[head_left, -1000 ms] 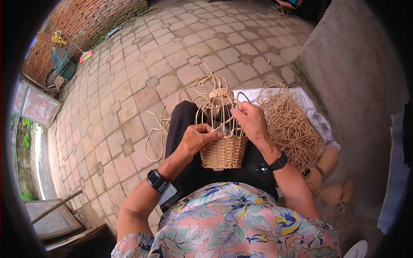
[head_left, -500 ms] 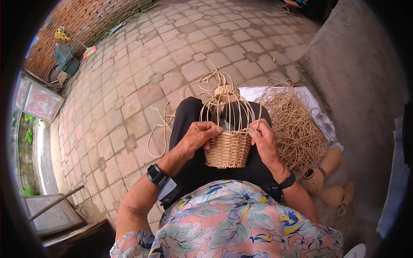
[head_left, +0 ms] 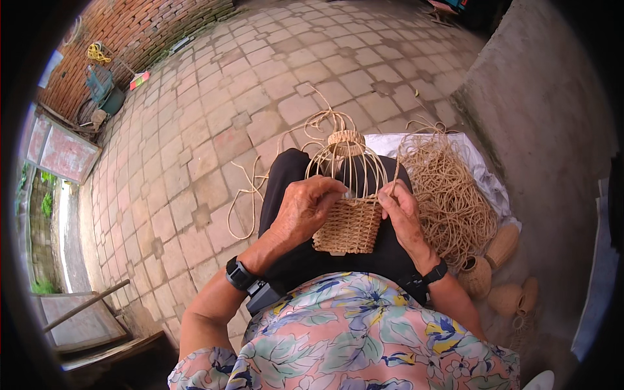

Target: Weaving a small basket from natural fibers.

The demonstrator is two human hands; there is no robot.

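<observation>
A half-woven wicker basket (head_left: 346, 224) rests in my lap. Its near body is tightly woven, and bare curved stakes (head_left: 354, 170) run from it to a small woven ring (head_left: 346, 142) at the far end. My left hand (head_left: 305, 207) is at the left of the weave's edge, thumb and fingertips closed against the basket by the stakes. At the right corner of that edge, my right hand (head_left: 403, 211) pinches a tan cord (head_left: 396, 166) that rises from its fingers. The fingertips of both hands partly hide the weave's edge.
To my right a heap of loose cord (head_left: 448, 195) lies on a white sheet (head_left: 480, 153). Several small woven baskets (head_left: 476, 276) sit nearer me. A loose cord loop (head_left: 244, 214) trails over the paving (head_left: 195, 149) at left. A concrete ledge (head_left: 539, 130) runs along the right.
My left hand has lifted slightly and slid right along the weave's edge, its wrist turning. My right hand keeps its pinch at the corner. The basket stays in my lap.
</observation>
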